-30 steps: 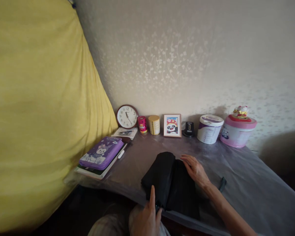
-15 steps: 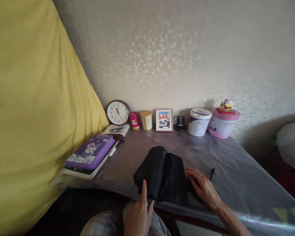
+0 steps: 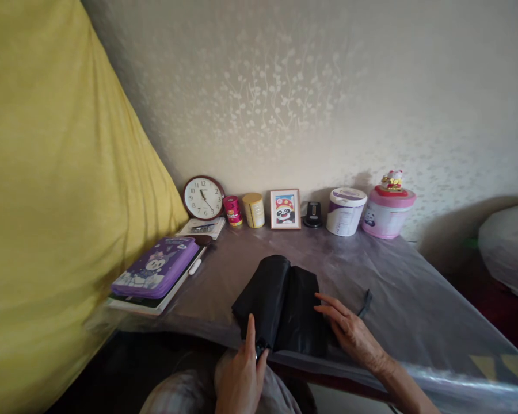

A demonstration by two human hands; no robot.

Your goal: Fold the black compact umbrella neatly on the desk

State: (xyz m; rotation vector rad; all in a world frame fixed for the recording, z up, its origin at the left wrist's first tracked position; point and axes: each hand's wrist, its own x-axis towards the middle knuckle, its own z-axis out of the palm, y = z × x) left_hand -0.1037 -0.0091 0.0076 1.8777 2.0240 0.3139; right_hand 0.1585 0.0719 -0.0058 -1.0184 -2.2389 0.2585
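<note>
A folded black umbrella point(image 3: 263, 296) lies on the table near its front edge, its loose fabric spread to the right. My left hand point(image 3: 243, 368) is closed on the umbrella's near end, the index finger stretched along the fabric. The handle is mostly hidden by that hand. At the right edge of the loose fabric rests my right hand point(image 3: 347, 328), fingers extended and apart, the fingertips on the cloth. A dark strap point(image 3: 365, 303) sticks out beyond my right hand.
A purple case point(image 3: 155, 267) lies on books at left. Along the wall stand a clock point(image 3: 204, 197), a pink can point(image 3: 232, 210), a yellow-lidded tin point(image 3: 254, 210), a picture frame point(image 3: 285, 209), a black device point(image 3: 313, 214), a white tub point(image 3: 346, 211) and a pink tub point(image 3: 387, 214).
My right hand has moved left, its fingertips now over the edge of the umbrella's fabric. The dark strap shows at a different angle. My left hand keeps its hold.
</note>
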